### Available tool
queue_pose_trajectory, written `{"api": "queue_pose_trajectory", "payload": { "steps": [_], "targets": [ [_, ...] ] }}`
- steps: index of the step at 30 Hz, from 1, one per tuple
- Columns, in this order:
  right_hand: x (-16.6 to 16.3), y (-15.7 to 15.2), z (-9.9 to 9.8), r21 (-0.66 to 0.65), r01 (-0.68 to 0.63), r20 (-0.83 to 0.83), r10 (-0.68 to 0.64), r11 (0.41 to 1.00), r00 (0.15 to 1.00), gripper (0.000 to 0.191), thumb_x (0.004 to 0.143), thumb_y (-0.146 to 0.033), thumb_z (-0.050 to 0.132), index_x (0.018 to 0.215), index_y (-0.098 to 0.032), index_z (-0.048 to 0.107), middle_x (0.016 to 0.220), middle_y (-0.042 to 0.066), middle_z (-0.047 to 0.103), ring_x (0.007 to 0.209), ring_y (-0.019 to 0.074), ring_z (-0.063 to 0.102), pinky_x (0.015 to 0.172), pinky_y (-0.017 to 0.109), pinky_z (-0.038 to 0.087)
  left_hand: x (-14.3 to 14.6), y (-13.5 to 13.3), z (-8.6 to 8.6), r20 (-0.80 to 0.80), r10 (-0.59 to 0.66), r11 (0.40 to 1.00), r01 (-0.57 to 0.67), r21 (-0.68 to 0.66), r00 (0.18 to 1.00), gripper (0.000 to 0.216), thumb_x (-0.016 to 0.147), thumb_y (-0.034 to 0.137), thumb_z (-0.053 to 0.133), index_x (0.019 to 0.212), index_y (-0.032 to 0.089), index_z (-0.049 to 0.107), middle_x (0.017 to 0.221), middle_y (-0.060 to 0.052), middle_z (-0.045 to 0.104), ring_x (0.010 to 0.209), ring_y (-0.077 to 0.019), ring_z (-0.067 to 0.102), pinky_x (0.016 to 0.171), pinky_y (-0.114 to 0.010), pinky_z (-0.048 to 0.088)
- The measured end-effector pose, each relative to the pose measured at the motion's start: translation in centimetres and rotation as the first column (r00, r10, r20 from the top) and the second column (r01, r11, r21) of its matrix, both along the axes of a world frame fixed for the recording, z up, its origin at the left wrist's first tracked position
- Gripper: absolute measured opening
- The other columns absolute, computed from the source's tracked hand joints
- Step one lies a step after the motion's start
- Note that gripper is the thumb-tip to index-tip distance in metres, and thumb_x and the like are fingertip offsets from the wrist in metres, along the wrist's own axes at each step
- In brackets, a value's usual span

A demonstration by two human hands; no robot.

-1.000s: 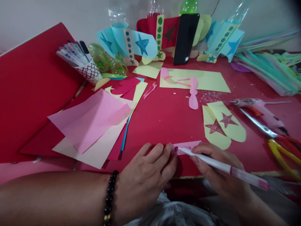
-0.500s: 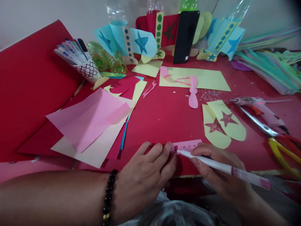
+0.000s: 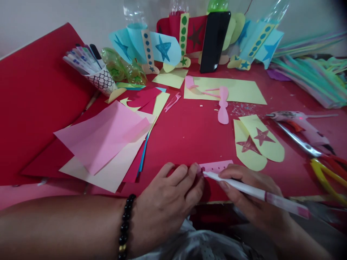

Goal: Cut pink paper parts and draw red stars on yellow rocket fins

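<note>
A pink paper strip (image 3: 217,166) with small dark pink dots lies at the front edge of the table. Its left end is under the bent fingers of my left hand (image 3: 173,191), which hold it down. In my right hand (image 3: 252,191) is a white felt-tip pen (image 3: 244,187) with a pink end, gripped between thumb and fingers. The pen's tip touches the strip close to my left fingertips, at a dark spot. Beyond my right hand lie two yellow paper pieces with rounded ends (image 3: 260,144), each bearing a brown-red star.
Sheets of coloured paper (image 3: 103,133) are piled at left beside a cup of pens (image 3: 101,81). Scissors (image 3: 309,146) and a glue gun (image 3: 303,126) lie at right. Decorated bottles (image 3: 135,32) and a phone (image 3: 215,41) stand at the back.
The pen has tilted and shifted slightly, its back end moving left and its tip staying by the same spot. My left hand looks unmoved.
</note>
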State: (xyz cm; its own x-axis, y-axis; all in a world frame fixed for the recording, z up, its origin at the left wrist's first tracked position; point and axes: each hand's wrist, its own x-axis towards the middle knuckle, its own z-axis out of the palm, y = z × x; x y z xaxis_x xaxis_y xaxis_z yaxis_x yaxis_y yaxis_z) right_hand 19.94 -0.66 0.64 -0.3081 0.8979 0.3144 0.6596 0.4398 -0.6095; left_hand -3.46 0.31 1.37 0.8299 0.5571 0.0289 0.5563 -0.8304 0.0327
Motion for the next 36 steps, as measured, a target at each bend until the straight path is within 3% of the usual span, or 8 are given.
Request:
{"api": "queue_pose_trajectory", "payload": {
  "steps": [4, 8, 15, 22, 26, 31, 36],
  "targets": [
    [0.0, 0.0, -0.2, 0.025, 0.06, 0.001, -0.06, 0.998, 0.998, 0.008, 0.088, -0.018, 0.059, 0.095, -0.022, 0.058, 0.079, -0.002, 0.067, 0.068, 0.0104, 0.064, 0.064, 0.021, 0.048, 0.0, 0.0, -0.1, 0.002, 0.004, 1.0, -0.004, 0.009, 1.0, 0.05, 0.096, 0.03, 0.05, 0.142, 0.013, 0.042, 0.147, -0.012, 0.043, 0.118, -0.0261, 0.044, 0.096, -0.044, 0.035],
    [0.0, 0.1, -0.3, 0.008, 0.006, -0.001, -0.006, 1.0, 1.0, 0.008, 0.088, -0.017, 0.059, 0.094, -0.022, 0.058, 0.08, -0.002, 0.067, 0.068, 0.0105, 0.064, 0.063, 0.021, 0.048, 0.0, 0.0, -0.1, 0.006, 0.002, 1.0, -0.002, 0.012, 1.0, 0.049, 0.096, 0.03, 0.05, 0.142, 0.014, 0.043, 0.146, -0.012, 0.043, 0.118, -0.0256, 0.044, 0.097, -0.044, 0.035],
    [0.1, 0.0, -0.1, 0.044, 0.024, -0.016, -0.024, 0.999, 1.0, 0.01, 0.086, -0.017, 0.06, 0.095, -0.022, 0.059, 0.08, -0.001, 0.068, 0.069, 0.0124, 0.065, 0.063, 0.023, 0.049, 0.0, 0.0, 0.0, -0.005, 0.008, 1.0, -0.008, -0.009, 1.0, 0.048, 0.097, 0.032, 0.049, 0.141, 0.015, 0.043, 0.147, -0.011, 0.042, 0.118, -0.0256, 0.044, 0.098, -0.044, 0.034],
    [1.6, -1.6, -1.3, 0.027, 0.242, -0.15, -0.235, 0.97, 0.96, 0.01, 0.083, -0.015, 0.062, 0.091, -0.022, 0.06, 0.084, 0.001, 0.066, 0.068, 0.0135, 0.063, 0.061, 0.025, 0.05, 0.2, 0.6, 0.2, -0.003, 0.011, 0.993, -0.011, -0.114, 1.0, 0.062, 0.095, 0.047, 0.052, 0.147, 0.021, 0.033, 0.144, -0.009, 0.043, 0.117, -0.0261, 0.044, 0.095, -0.043, 0.037],
    [1.4, -1.5, -0.9, 0.073, 0.202, -0.106, -0.194, 0.977, 0.975, 0.01, 0.083, -0.015, 0.062, 0.091, -0.022, 0.059, 0.082, 0.0, 0.066, 0.067, 0.0131, 0.063, 0.062, 0.024, 0.05, 0.6, 0.8, 0.5, -0.008, 0.041, 0.99, -0.041, -0.134, 0.999, 0.063, 0.09, 0.05, 0.059, 0.143, 0.024, 0.039, 0.143, -0.005, 0.044, 0.113, -0.025, 0.044, 0.092, -0.041, 0.039],
    [0.7, -0.9, -0.1, 0.085, 0.151, -0.06, -0.146, 0.985, 0.987, 0.01, 0.084, -0.015, 0.059, 0.091, -0.023, 0.058, 0.079, 0.0, 0.066, 0.062, 0.0123, 0.063, 0.058, 0.024, 0.05, 0.6, 0.9, 0.3, -0.024, 0.012, 0.99, -0.015, -0.139, 1.0, 0.063, 0.091, 0.05, 0.057, 0.144, 0.024, 0.038, 0.156, -0.003, 0.028, 0.117, -0.0246, 0.042, 0.094, -0.042, 0.039],
    [0.6, -0.8, -0.1, 0.103, 0.163, -0.023, -0.161, 0.981, 0.987, 0.009, 0.085, -0.017, 0.059, 0.09, -0.023, 0.057, 0.078, -0.001, 0.067, 0.061, 0.0128, 0.064, 0.058, 0.024, 0.05, 0.4, 0.9, 0.0, -0.006, 0.003, 0.994, -0.004, -0.11, 1.0, 0.061, 0.092, 0.051, 0.055, 0.144, 0.023, 0.039, 0.155, -0.004, 0.031, 0.116, -0.0247, 0.042, 0.093, -0.042, 0.039]
  ]
}}
